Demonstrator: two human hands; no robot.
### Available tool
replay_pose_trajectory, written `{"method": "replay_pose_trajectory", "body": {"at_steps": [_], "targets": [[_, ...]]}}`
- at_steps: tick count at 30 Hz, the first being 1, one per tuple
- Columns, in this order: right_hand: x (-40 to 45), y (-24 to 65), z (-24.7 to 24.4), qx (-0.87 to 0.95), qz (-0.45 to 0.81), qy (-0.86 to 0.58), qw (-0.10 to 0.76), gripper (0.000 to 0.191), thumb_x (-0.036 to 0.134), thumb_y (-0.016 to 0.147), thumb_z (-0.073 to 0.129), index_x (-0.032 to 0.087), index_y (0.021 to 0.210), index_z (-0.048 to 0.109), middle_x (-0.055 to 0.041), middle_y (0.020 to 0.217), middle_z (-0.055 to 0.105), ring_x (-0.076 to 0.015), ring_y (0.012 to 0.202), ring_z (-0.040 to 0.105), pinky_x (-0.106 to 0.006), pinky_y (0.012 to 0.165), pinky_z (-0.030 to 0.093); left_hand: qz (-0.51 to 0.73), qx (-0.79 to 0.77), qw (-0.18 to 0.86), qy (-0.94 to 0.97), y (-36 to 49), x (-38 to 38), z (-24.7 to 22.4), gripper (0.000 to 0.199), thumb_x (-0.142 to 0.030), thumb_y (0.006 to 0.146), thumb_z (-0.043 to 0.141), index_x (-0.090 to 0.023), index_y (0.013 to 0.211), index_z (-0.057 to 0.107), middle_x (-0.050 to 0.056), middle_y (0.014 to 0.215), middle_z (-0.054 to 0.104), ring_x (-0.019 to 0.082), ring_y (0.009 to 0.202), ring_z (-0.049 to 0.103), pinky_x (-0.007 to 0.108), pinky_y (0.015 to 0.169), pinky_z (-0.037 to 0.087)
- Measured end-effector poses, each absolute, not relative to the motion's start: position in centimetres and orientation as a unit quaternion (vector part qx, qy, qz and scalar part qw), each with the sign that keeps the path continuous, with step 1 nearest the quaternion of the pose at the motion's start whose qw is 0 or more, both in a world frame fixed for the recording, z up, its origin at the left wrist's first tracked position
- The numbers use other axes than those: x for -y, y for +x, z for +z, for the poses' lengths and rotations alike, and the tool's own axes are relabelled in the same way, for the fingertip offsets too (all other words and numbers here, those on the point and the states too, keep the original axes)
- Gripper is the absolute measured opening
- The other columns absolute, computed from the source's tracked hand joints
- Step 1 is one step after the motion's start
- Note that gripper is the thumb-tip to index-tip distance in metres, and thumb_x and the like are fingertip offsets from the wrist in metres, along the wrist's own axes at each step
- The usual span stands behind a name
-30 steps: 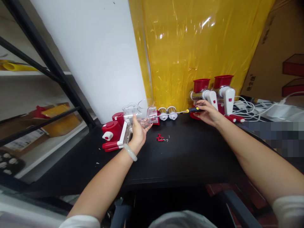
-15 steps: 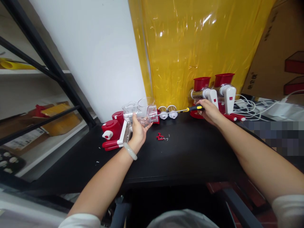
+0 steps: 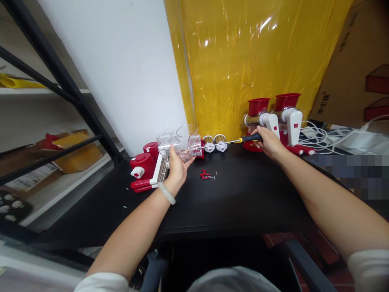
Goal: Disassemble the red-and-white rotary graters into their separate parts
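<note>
My left hand [image 3: 178, 166] is closed around a clear plastic grater housing [image 3: 179, 144], lifted above the back of the table. In my right hand [image 3: 266, 140] is a screwdriver [image 3: 247, 138] with a black and yellow handle, its long shaft pointing left. The screwdriver's tip reaches the right end of the clear housing; exactly what it touches there is too small to make out. Below, small red plastic parts [image 3: 205, 174] and several tiny screws [image 3: 213, 177] lie on the black table [image 3: 237, 198].
Red grater bases [image 3: 142, 164] and white crank arms with red handles [image 3: 141, 185] lie at left. Two grater drums [image 3: 220, 143] stand at the back. Two assembled rotary graters [image 3: 293, 117] stand right, beside white cables [image 3: 319, 138]. A black-framed shelf [image 3: 54, 91] rises at left.
My right hand's fingers have shifted slightly on the screwdriver's handle. My left hand and the clear housing have stayed in place.
</note>
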State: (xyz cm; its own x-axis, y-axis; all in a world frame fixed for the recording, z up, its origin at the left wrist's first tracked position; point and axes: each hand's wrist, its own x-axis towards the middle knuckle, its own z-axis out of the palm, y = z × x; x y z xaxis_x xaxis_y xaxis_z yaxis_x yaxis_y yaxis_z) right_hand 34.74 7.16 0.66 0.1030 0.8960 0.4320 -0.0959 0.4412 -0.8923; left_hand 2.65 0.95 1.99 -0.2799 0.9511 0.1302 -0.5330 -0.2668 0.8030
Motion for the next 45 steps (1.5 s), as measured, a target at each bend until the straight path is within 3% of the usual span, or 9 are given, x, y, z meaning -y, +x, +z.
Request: {"method": "replay_pose_trajectory", "body": {"at_steps": [7,14,17,23,30,33,38,41,45], "targets": [[-6.3,34.5,1.1,0.499,0.468,-0.294,0.668,0.025,0.033,0.066,0.076,0.027,0.082,0.058,0.0019,0.083,0.060,-0.0137,0.065,0.056,-0.029,0.056,0.050,0.731,-0.328,0.502,0.326,2.7,-1.0,1.8,0.037,-0.058,0.094,0.046,-0.023,0.098,0.056,0.006,0.096,0.067,0.016,0.079,0.066,0.032,0.075,0.058],[-6.9,34.5,0.7,0.540,0.407,-0.345,0.651,0.048,0.072,0.078,0.059,0.025,0.073,0.055,0.0023,0.049,0.043,-0.0134,0.044,0.043,-0.028,0.043,0.040,0.729,-0.335,0.505,0.317,2.8,-0.8,2.0,0.037,-0.058,0.095,0.046,-0.022,0.097,0.057,0.006,0.091,0.066,0.017,0.078,0.066,0.033,0.075,0.058],[-6.9,34.6,0.7,0.556,0.389,-0.348,0.647,0.038,0.062,0.076,0.068,0.026,0.071,0.056,0.0034,0.047,0.040,-0.0122,0.042,0.038,-0.028,0.042,0.037,0.735,-0.327,0.508,0.307,2.8,-0.8,2.1,0.036,-0.058,0.093,0.049,-0.024,0.099,0.058,0.005,0.091,0.066,0.016,0.079,0.066,0.033,0.076,0.058],[-6.1,34.7,1.2,0.515,0.466,-0.289,0.659,0.021,0.035,0.068,0.073,0.027,0.080,0.058,0.0004,0.081,0.059,-0.0142,0.064,0.055,-0.031,0.057,0.050,0.734,-0.324,0.509,0.312,2.8,-0.8,2.0,0.034,-0.057,0.094,0.049,-0.024,0.101,0.057,0.005,0.097,0.066,0.016,0.081,0.066,0.032,0.078,0.058],[-6.7,34.6,0.9,0.551,0.401,-0.348,0.644,0.046,0.070,0.079,0.060,0.025,0.071,0.056,0.0028,0.049,0.040,-0.0138,0.044,0.041,-0.031,0.048,0.040,0.737,-0.324,0.509,0.305,2.8,-0.9,2.0,0.034,-0.056,0.094,0.049,-0.025,0.103,0.057,0.005,0.097,0.067,0.016,0.080,0.066,0.033,0.078,0.058],[-6.8,34.7,0.7,0.552,0.402,-0.340,0.647,0.032,0.053,0.075,0.073,0.025,0.071,0.058,0.0037,0.052,0.042,-0.0112,0.044,0.037,-0.029,0.046,0.038,0.738,-0.320,0.509,0.306,2.7,-1.0,2.0,0.036,-0.057,0.094,0.049,-0.025,0.105,0.058,0.005,0.095,0.067,0.016,0.080,0.066,0.033,0.079,0.058],[-6.2,34.6,1.0,0.511,0.462,-0.293,0.664,0.020,0.030,0.066,0.075,0.027,0.079,0.061,0.0016,0.081,0.059,-0.0136,0.065,0.054,-0.029,0.055,0.049,0.734,-0.322,0.504,0.322,2.7,-0.9,1.9,0.037,-0.057,0.096,0.045,-0.025,0.108,0.057,0.006,0.097,0.067,0.017,0.084,0.066,0.034,0.079,0.058],[-6.2,34.6,1.0,0.510,0.448,-0.306,0.668,0.024,0.042,0.070,0.075,0.026,0.076,0.059,0.0003,0.080,0.059,-0.0148,0.066,0.055,-0.029,0.054,0.048,0.733,-0.326,0.505,0.318,2.7,-1.0,1.9,0.035,-0.057,0.096,0.045,-0.025,0.107,0.056,0.005,0.100,0.067,0.016,0.083,0.066,0.033,0.080,0.058],[-6.8,34.7,0.7,0.544,0.414,-0.352,0.640,0.044,0.068,0.079,0.061,0.025,0.073,0.057,0.0026,0.052,0.042,-0.0130,0.044,0.039,-0.030,0.045,0.037,0.736,-0.322,0.506,0.314,2.8,-0.9,2.1,0.036,-0.057,0.095,0.046,-0.026,0.109,0.057,0.006,0.104,0.067,0.017,0.088,0.067,0.033,0.080,0.057]]}}
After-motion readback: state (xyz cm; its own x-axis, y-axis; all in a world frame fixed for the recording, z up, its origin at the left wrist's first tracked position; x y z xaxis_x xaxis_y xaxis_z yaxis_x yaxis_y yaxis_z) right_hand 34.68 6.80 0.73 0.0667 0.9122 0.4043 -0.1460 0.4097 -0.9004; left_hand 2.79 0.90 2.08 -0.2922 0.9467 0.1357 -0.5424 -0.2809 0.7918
